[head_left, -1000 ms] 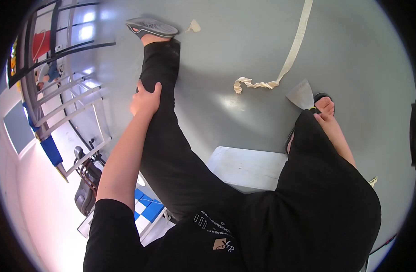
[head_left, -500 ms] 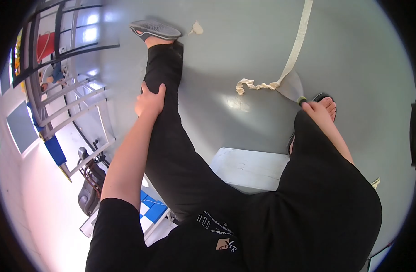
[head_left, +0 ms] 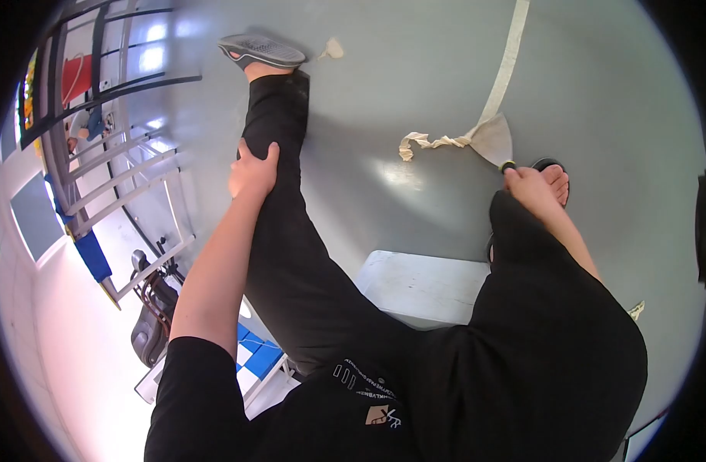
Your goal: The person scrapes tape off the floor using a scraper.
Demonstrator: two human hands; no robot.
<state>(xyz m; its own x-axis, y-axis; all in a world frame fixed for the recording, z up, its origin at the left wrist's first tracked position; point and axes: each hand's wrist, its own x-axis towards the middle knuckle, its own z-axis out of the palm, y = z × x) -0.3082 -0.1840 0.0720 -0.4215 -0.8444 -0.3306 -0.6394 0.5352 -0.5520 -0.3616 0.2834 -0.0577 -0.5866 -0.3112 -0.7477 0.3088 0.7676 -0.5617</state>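
My right hand is closed round the handle of a scraper with a broad, fan-shaped metal blade. The blade lies at the spot where a pale tape strip on the grey floor turns into a crumpled, peeled length. Resting on the lower part of my outstretched leg, my left hand holds no tool; its thumb and a finger are spread over the black trouser cloth.
A white board or low stool is between my legs. Tape scraps lie on the floor. Metal racks, a red bucket, a black chair and another person are at the left.
My right hand has moved the scraper left and slightly up, from beside my foot onto the tape where the crumpled part begins. My left hand stays on the leg.
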